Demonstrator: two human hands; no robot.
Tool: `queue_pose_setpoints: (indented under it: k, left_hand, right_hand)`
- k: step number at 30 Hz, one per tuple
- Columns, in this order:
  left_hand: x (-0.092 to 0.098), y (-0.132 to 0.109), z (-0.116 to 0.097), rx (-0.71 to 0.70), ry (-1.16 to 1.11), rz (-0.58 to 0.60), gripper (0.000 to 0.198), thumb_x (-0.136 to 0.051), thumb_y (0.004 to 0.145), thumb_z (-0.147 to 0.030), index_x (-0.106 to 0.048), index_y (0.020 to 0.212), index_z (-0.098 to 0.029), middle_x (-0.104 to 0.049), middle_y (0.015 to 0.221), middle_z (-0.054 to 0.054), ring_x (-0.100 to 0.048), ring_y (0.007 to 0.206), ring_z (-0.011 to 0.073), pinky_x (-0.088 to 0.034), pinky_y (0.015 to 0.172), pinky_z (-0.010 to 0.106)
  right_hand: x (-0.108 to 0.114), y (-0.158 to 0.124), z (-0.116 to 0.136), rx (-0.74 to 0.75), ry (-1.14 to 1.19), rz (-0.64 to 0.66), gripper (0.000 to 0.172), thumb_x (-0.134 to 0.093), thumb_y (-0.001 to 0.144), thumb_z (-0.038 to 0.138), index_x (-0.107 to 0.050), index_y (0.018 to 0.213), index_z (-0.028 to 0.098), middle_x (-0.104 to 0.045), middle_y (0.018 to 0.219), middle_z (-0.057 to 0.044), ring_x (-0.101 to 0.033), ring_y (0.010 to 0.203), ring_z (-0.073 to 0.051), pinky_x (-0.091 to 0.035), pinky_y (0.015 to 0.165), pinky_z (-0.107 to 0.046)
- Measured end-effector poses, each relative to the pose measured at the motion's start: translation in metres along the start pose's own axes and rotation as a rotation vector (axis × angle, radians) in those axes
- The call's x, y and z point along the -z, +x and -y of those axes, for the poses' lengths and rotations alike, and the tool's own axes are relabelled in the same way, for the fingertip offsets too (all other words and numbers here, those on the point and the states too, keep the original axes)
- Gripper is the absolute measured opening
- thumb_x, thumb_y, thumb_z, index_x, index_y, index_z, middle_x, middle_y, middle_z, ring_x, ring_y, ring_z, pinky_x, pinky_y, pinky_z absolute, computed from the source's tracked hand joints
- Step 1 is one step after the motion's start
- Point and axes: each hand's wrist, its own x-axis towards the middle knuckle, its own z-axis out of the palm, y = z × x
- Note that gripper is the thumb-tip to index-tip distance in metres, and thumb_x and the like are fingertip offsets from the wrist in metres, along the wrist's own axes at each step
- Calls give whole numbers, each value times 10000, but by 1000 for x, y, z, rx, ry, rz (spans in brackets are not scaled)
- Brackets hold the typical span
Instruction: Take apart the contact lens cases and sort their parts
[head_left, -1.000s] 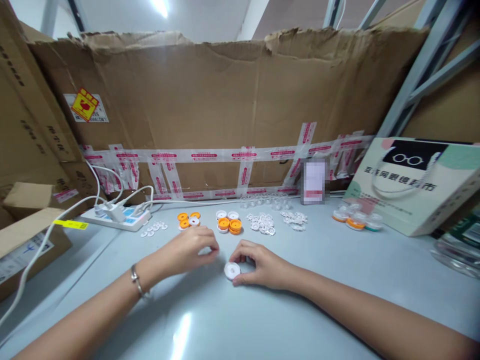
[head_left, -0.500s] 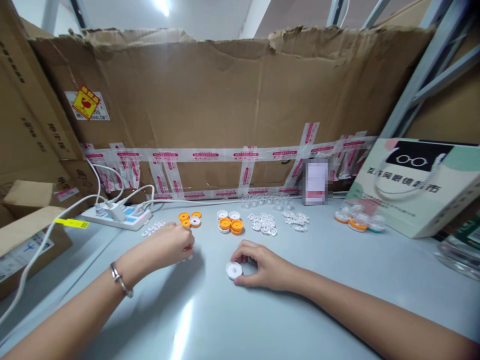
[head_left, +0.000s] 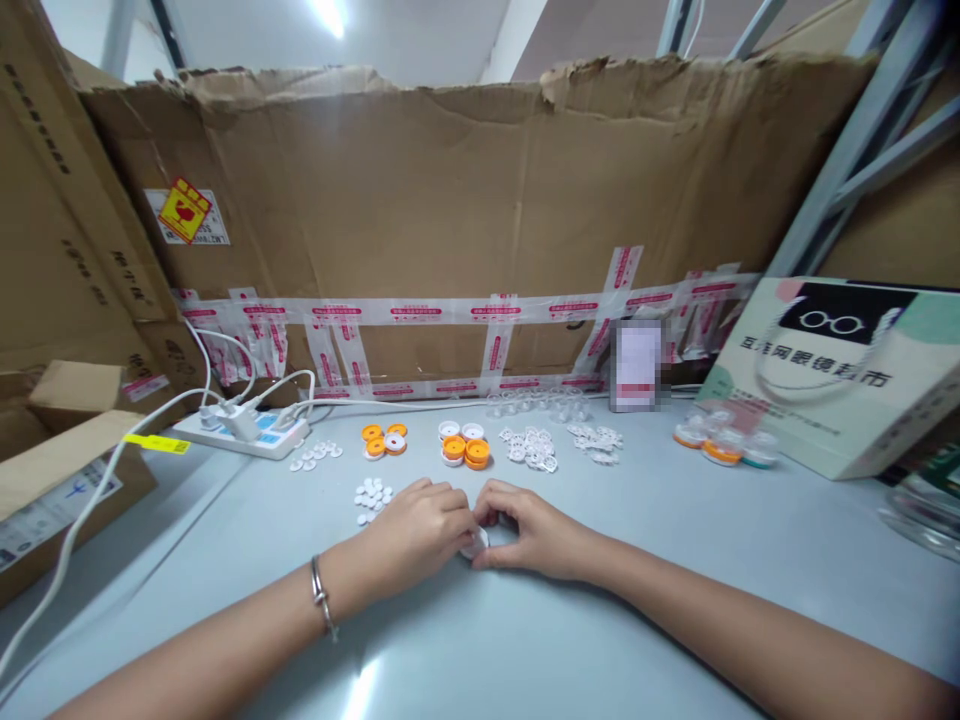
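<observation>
The right hand [head_left: 536,530] grips 1 round white piece [head_left: 475,546] on the table [head_left: 465,650], apparently unfinished, left hand [head_left: 416,532] at it, hold indeterminable; clear-topped units [head_left: 725,440] appear complete, white discs [head_left: 371,497] and orange rings [head_left: 478,457] remain.

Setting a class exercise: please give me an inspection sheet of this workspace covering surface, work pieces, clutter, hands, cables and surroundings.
Surface: grey table, light glare at the front.
Work pieces: white round piece at centre; small white discs left of it; orange and white rings behind.
Clutter: paper bag and cut-off bottle at the right; blurred upright item at the back.
Hands: left hand, fingertips at the white round piece, contents hidden; right hand grips its side.
Cables: white cables at the power strip; one passes the open carton.
Surroundings: taped cardboard wall behind, metal frame at the right.
</observation>
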Motion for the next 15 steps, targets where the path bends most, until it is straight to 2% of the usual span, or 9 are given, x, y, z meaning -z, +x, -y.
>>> queue_pose_setpoints:
  k: [5, 11, 15]
  left_hand:
    - [0, -2, 0, -115, 119, -92, 168, -437, 898, -189, -549, 777, -159, -573, 727, 19, -501, 650, 143, -310, 589, 284]
    - [3, -3, -1, -274, 293, -117, 174, -464, 866, -126, -551, 716, -141, -570, 696, 36, -483, 629, 161, -287, 560, 307]
    - [6, -3, -7, -344, 407, -128, 185, -481, 829, -81, -549, 662, -127, -534, 648, 40, -463, 591, 163, -270, 532, 310]
  right_hand:
    - [-1, 0, 2, -20, 6, -11, 266, -756, 608, 309, -546, 706, 177, -505, 784, 11, -488, 730, -135, -400, 659, -251]
    - [-3, 2, 0, -11, 18, -9, 250, -750, 610, 274, -550, 725, 178, -502, 776, 12, -488, 723, -136, -406, 663, -254]
    - [-5, 4, -2, 5, 16, -14, 196, -708, 627, 177, -526, 700, 171, -479, 750, 19, -469, 697, -125, -392, 641, -243]
